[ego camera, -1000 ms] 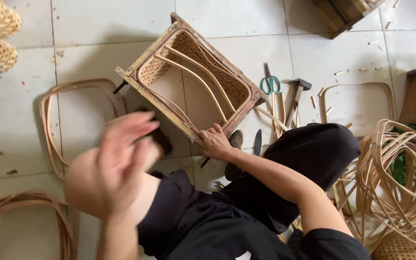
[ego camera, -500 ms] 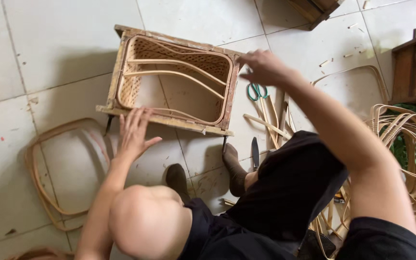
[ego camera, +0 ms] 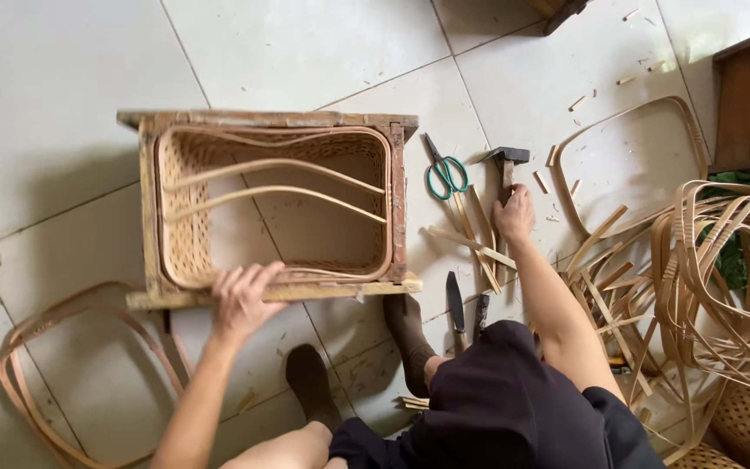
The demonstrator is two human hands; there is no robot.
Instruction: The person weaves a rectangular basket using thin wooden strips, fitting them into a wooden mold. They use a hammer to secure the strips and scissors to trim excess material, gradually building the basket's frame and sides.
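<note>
I see the frame (ego camera: pixel 266 204) lying on the tiled floor (ego camera: pixel 62 104), a woven basket (ego camera: pixel 186 252) fitted inside it. My left hand (ego camera: pixel 240 300) rests on its near rail, fingers spread, gripping nothing. My right hand (ego camera: pixel 514 213) covers the hammer (ego camera: pixel 507 158) handle; I cannot tell whether the fingers close round it. Scissors (ego camera: pixel 446 174) lie beside it. Cane hoops (ego camera: pixel 722 278) run off the right edge.

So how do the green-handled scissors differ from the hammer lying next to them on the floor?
The green-handled scissors lie untouched on the tiles, while the right hand is on the handle of the wooden-handled hammer. The scissors have bright green loop handles; the hammer shows a dark metal head. The scissors lie nearer the wooden frame holding the woven basket, which the left hand touches. Both lie flat on the tiled floor.
</note>
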